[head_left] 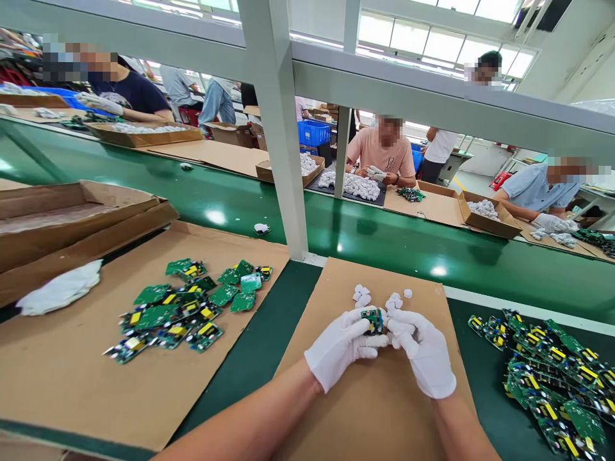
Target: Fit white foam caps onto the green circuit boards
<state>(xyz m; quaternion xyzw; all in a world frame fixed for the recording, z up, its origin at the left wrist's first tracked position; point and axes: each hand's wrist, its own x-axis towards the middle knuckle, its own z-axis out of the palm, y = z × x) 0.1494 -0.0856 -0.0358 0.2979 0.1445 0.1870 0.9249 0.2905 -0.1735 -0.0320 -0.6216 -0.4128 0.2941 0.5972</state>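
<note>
Both of my hands wear white gloves and meet over a cardboard sheet [369,403]. My left hand [342,346] is closed around a small green circuit board [372,322], its thumb and fingers at the edges. At the board's right side, my right hand [425,352] has its fingers pinched together. Whatever sits between those fingertips is hidden by the glove. Just beyond the hands lie small white pieces [361,296], and a single white piece [408,293] rests slightly apart on the right.
Circuit boards are heaped on the right [552,371] and on another cardboard sheet [72,390] at left. A white glove [61,288] lies beside a cardboard box [86,246]. A grey metal post [278,128] rises ahead, before a green conveyor belt [398,237]. Several people sit opposite.
</note>
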